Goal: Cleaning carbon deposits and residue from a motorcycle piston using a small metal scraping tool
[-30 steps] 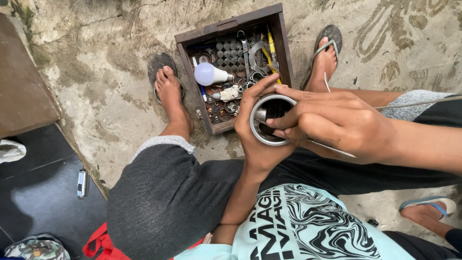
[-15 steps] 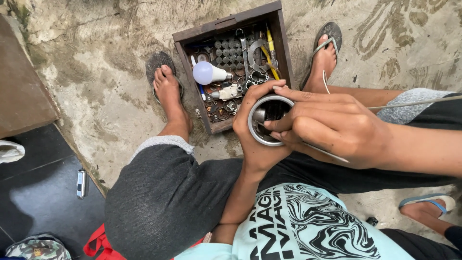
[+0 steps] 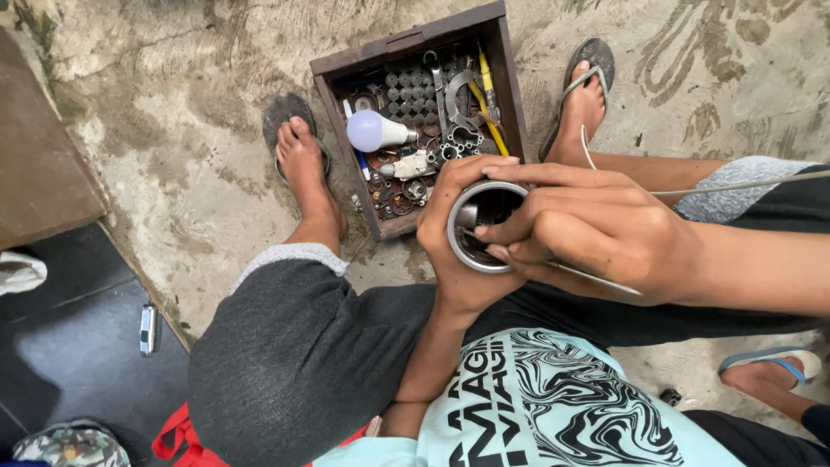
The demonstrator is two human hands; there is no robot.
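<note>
Metal ring housing, round and open-mouthed, faces up toward the camera, its axis running roughly along the line of sight. The left hand wraps it from below with a closed grip. The right hand pinches a thin wire shut between its fingers, fingertips dipping into the opening. Just beyond lies a wooden parts box with a white bulb between the person's feet; bare concrete floor spreads left.
</note>
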